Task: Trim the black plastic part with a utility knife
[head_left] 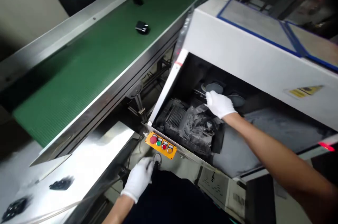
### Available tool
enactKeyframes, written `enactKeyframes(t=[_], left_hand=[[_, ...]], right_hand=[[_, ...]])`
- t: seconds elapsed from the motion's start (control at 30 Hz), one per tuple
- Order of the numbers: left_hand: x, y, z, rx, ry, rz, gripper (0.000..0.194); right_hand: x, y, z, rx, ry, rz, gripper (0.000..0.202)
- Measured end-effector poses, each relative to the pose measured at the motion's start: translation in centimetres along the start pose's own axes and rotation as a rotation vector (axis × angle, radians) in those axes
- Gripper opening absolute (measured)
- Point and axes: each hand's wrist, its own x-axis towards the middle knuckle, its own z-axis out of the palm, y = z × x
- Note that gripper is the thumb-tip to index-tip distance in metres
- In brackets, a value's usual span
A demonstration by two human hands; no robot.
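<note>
My right hand [219, 104], in a white glove, reaches into the open bay of a white machine [245, 51] and rests on dark metal parts near a round grey disc [214, 87]. Whether its fingers grip anything is hidden. A dusty black motor block [190, 127] lies just below that hand. My left hand [138, 178], also gloved, is low at the front, its fingers curled around a small black knob or plug [157, 160] just under a yellow button panel [161, 144].
A green conveyor belt [87, 65] runs diagonally at left and carries small black parts [142, 27]. A shiny steel table [79, 167] at lower left holds more black parts [61, 184]. A red light [326, 146] glows at the machine's right edge.
</note>
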Motion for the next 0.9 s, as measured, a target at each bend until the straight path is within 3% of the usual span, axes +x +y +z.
enactKeyframes(t=[0.13,0.23,0.37,0.53,0.63,0.7,0.77,0.83,0.9], left_hand=[[-7.4,-9.0,4.2,-0.207,-0.027,-0.486,0.046],[-10.6,-12.7,6.5,-0.327,-0.037,-0.688,0.052],[-10.6,-13.4,6.5,-0.431,-0.063,-0.763,0.049],[-8.7,-12.4,4.4,-0.428,-0.003,-0.587,0.039],[-9.5,-13.0,3.6,-0.372,0.019,-0.559,0.038],[-11.0,-13.7,3.1,-0.319,0.01,-0.581,0.038],[-13.0,-14.3,2.6,-0.264,-0.011,-0.618,0.036],[-15.3,-14.5,2.1,-0.22,-0.027,-0.661,0.035],[-17.7,-14.3,1.7,-0.189,-0.027,-0.715,0.034]], right_hand=[[1.1,1.4,1.4,-0.107,0.046,-0.036,0.035],[1.5,1.1,2.4,-0.18,0.078,0.008,0.034],[1.3,0.3,2.5,-0.192,0.105,0.076,0.036],[0.1,-1.1,-0.2,-0.088,0.163,0.161,0.043],[-3.7,-5.3,0.4,-0.066,0.337,0.096,0.048],[-7.7,-10.3,3.1,-0.037,0.365,-0.166,0.046],[-11.8,-16.3,7.4,0.082,0.17,-0.472,0.038],[-15.0,-21.5,12.0,0.148,-0.04,-0.493,0.047],[-16.9,-24.7,15.5,0.164,-0.108,-0.455,0.037]])
